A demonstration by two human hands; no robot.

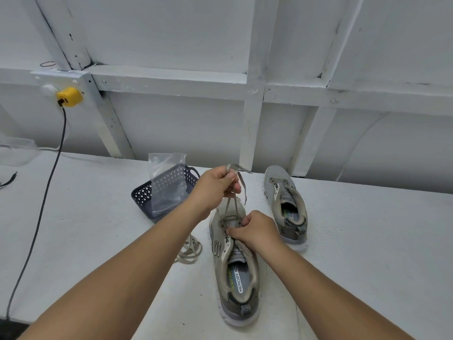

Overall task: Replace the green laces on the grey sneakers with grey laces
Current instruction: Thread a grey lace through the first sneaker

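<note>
Near the white counter's [343,241] middle, the grey mesh sneaker [235,261] reads "MEMORY FO" inside. The left hand [215,187] pinches its grey flat lace [232,202] taut; the right hand [255,231] grips the eyelet area.

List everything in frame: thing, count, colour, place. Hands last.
sneakers: 2, grey; near one under the hands at table centre, the other farther right, no lace seen in it
lace in hands: 1, grey-tan, runs from the near sneaker's front eyelets up to the left hand
loose lace: 1 pile, pale tan, on the table left of the near sneaker
basket: 1, dark blue-grey, behind the left forearm
plastic bag: 1, clear, standing in the basket
plug: 1, yellow, on the wall at left
cable: 1, black, hangs from the plug across the table
table: 1, white
left hand: raised, pinches the lace ends
right hand: grips the lace at the near sneaker's eyelets
</note>
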